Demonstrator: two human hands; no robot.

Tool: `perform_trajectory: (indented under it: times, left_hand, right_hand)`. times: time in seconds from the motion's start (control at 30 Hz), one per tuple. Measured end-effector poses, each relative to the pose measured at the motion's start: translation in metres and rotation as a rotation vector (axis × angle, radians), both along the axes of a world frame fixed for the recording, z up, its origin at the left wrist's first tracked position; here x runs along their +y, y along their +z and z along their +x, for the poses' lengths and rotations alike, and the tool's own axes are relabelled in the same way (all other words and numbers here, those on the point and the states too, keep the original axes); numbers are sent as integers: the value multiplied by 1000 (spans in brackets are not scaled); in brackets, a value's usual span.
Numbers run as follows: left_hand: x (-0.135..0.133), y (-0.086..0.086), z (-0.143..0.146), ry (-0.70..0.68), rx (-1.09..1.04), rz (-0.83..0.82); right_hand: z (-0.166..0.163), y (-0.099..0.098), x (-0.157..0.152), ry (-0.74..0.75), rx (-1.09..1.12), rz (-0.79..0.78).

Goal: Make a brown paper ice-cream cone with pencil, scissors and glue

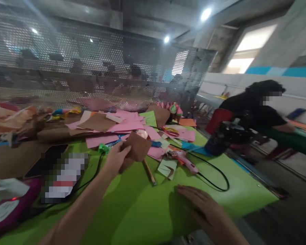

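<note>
My left hand (117,153) pinches a piece of brown paper (137,146) above the middle of the green tabletop (140,207). A pencil (149,173) lies just beyond and below the paper, partly covered by it. With fingers stretched out, my right hand (199,200) hovers over or rests on the table near its front edge, holding nothing; contact is unclear. Ahead of it lies a pink glue gun (186,161) with a black cord. Between the pencil and the glue gun sits a pale green paper scrap (167,168).
Pink paper sheets (127,124) and brown paper pile up along the back, with scissors (171,131) among them. A phone (66,177) and a purple device (12,207) lie at left. A perforated metal screen (97,64) stands behind. Another person (255,105) bends over at right.
</note>
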State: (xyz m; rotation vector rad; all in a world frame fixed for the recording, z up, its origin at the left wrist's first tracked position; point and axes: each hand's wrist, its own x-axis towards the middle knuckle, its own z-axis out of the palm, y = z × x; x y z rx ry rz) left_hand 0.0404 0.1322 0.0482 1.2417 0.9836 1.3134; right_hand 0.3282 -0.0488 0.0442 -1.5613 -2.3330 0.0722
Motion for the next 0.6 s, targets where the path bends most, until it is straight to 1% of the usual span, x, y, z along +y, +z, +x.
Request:
perform_trajectory:
  times: [0.07,0.1,0.2,0.3,0.37,0.43,0.47,0.53,0.6]
  left_hand:
    - [-1,-4,-2,-14,5,-8]
    - [-1,-5,-3,-16,7,-11]
    - [-1,-7,-7,-17,7,-19]
    - [-3,-7,-10,-25,7,-27]
    - [-4,-6,-11,-25,4,-31]
    - [-5,-5,-10,-17,1,-28]
    - [-6,-4,-10,-11,-2,-28]
    - [-5,-3,-9,-5,-7,-31]
    - [-5,-1,-9,-5,-10,-37]
  right_hand:
    - [-6,10,5,-69,44,40]
    - [-11,14,11,-69,49,72]
    - [-26,15,37,-94,56,134]
    - [-39,13,60,-161,54,107]
    - [-43,16,65,-141,62,49]
    - [-42,22,62,-119,89,16]
    - [-38,26,58,-116,123,18]
    - [-25,34,44,-90,187,-28]
    - [-9,39,23,-50,181,-140]
